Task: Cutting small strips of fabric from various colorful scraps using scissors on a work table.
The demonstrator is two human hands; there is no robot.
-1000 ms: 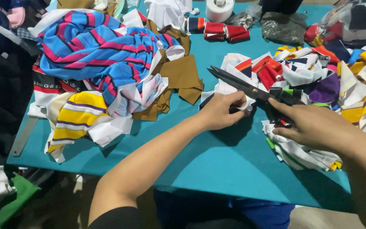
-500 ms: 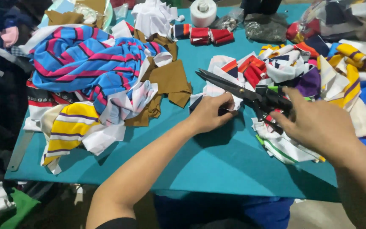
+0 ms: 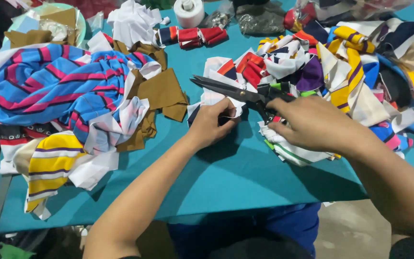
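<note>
Head camera showed our two hands meeting over the teal table. Since half a second earlier, the black scissors had moved only a little: the blades were still parted and pointed to the upper left, and the whole view had slid slightly, so the cut seemed to be in the middle of a stroke, not finished. Our right hand was closed around the scissor handles, the fingers wrapped through the loops. Our left hand was curled, its fingertips pinching a small white fabric piece that lay just under the blades, near the middle of the table.

To the left lay a big blue striped garment with pink lines, brown fabric pieces beside it, and a yellow striped scrap nearer to the table edge. To the right, a heap of coloured scraps was touching the right hand and was crowding the space behind the scissors. At the far side stood a white tape roll and a red and navy folded cuff. The pile on the right left little free room for the handles.
</note>
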